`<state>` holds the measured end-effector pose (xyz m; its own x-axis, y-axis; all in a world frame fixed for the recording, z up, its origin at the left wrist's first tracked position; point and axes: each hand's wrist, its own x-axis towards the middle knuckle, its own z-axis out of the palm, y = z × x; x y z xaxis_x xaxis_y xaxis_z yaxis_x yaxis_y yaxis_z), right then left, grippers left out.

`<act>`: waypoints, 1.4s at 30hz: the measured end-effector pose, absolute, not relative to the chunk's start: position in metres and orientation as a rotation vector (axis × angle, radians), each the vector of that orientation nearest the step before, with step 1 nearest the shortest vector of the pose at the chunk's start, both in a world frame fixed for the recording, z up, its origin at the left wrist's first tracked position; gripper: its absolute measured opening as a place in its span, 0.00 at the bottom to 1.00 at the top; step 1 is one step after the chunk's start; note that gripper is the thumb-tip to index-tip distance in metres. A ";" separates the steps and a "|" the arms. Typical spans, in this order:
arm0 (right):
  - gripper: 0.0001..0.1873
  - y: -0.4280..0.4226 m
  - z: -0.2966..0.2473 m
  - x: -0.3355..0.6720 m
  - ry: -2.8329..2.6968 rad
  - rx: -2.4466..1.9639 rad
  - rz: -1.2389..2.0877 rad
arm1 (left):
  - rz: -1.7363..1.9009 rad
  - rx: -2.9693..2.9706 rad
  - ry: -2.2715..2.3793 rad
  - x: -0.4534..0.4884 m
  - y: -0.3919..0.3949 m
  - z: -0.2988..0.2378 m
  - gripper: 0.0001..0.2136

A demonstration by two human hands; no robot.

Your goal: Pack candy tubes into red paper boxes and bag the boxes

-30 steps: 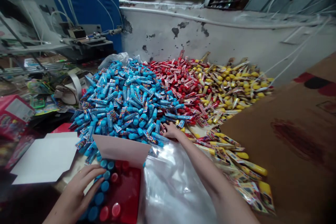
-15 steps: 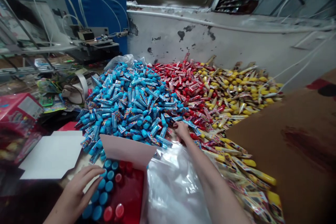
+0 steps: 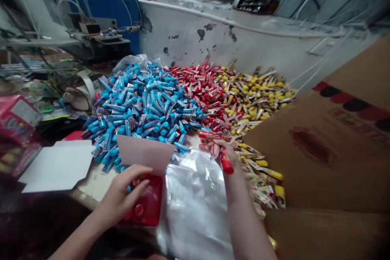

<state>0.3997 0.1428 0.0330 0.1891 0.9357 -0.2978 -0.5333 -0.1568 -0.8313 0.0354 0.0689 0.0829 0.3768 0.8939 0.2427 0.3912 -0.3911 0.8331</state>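
Note:
My right hand (image 3: 224, 150) is closed round a few red tubes (image 3: 226, 164), lifted just in front of the heap. The heap holds blue tubes (image 3: 143, 105) on the left, red tubes (image 3: 204, 89) in the middle and yellow tubes (image 3: 256, 95) on the right. My left hand (image 3: 123, 195) lies on the red box (image 3: 149, 207), fingers curled over its top and covering the tubes standing inside. The box's pale flap (image 3: 144, 152) stands up behind it.
A clear plastic bag (image 3: 195, 203) lies between my arms. A big cardboard carton (image 3: 329, 146) fills the right side. White card (image 3: 57, 166) and a pink box (image 3: 16, 115) lie at left, a machine (image 3: 97, 42) behind.
My right hand has come back from the heap holding red tubes. My left hand has slid right onto the top of the red box.

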 end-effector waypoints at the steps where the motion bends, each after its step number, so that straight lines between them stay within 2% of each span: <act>1: 0.13 0.121 0.033 0.382 -0.386 -0.993 1.483 | 0.894 1.870 1.111 0.044 0.068 0.081 0.11; 6: 0.19 0.037 0.023 0.282 -0.059 -0.807 1.736 | 0.724 1.531 1.098 0.070 0.059 0.064 0.19; 12: 0.22 0.018 0.007 0.214 -0.136 -0.970 1.749 | 0.696 1.418 0.992 0.050 0.065 0.056 0.13; 16: 0.27 0.021 -0.001 0.225 -0.133 -1.027 1.677 | 0.710 1.683 1.128 0.023 0.084 0.070 0.10; 21: 0.25 0.008 -0.011 0.250 -0.086 -1.077 1.659 | 0.317 2.185 1.111 0.020 0.096 0.084 0.07; 25: 0.25 -0.004 -0.012 0.247 -0.047 -1.152 1.618 | 0.052 2.298 1.311 0.037 0.094 0.079 0.11; 32: 0.25 -0.007 -0.008 0.226 -0.141 -1.261 1.528 | -0.059 2.353 1.595 0.054 0.088 0.040 0.17; 36: 0.23 -0.008 -0.010 0.223 -0.168 -1.246 1.522 | -0.055 2.364 1.546 0.052 0.085 0.028 0.19; 42: 0.23 -0.013 -0.012 0.229 -0.162 -1.276 1.505 | -0.112 2.300 1.241 0.036 0.094 0.044 0.11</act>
